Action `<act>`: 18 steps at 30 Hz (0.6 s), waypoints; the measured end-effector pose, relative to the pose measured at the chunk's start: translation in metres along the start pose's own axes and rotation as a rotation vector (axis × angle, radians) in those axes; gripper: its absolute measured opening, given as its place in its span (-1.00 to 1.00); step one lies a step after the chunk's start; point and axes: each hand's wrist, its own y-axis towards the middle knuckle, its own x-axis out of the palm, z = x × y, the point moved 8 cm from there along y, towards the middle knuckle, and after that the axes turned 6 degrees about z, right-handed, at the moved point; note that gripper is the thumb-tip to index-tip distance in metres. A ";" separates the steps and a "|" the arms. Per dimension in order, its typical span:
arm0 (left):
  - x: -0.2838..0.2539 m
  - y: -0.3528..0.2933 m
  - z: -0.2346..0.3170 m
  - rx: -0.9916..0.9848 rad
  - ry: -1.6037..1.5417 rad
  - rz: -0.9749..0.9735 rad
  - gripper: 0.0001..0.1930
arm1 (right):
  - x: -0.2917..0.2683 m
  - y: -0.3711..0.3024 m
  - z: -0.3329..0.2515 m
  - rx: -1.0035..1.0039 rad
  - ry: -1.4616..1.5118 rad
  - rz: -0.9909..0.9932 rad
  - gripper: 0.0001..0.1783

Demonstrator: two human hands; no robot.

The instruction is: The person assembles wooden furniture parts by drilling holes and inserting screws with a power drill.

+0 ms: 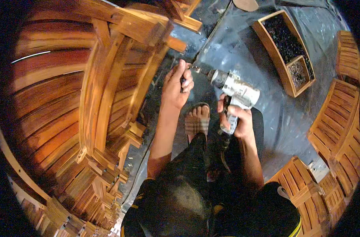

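Observation:
My right hand (241, 120) is wrapped round the handle of a white, worn impact driver (237, 89), its forefinger near the trigger. The driver points left, and its bit ends close to my left fingertips; whether they touch I cannot tell. My left hand (178, 85) is closed, thumb up and fingers curled. Something small and dark shows between its fingers, too small to name. Beside the left hand stands a slatted brown wooden furniture piece (91, 91), with curved rails and square posts. A thin cord or hose hangs below the driver's handle.
A wooden box (269, 49) of small dark hardware, with an inner compartment of lighter pieces, lies on the grey sheeted floor (275, 130) at upper right. Slatted wooden panels (330, 118) stand along the right. My sandalled foot (197, 118) is below the hands.

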 end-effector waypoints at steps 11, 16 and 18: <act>0.032 -0.045 0.047 0.159 0.361 0.088 -0.70 | 0.035 -0.036 -0.010 -0.004 -0.290 0.030 -0.58; 0.045 -0.056 0.048 0.150 0.220 0.083 -0.71 | 0.061 -0.049 -0.023 0.109 -0.226 0.061 -0.58; 0.049 -0.058 0.046 0.149 0.169 0.085 -0.73 | 0.065 -0.046 -0.025 0.119 -0.238 0.104 -0.64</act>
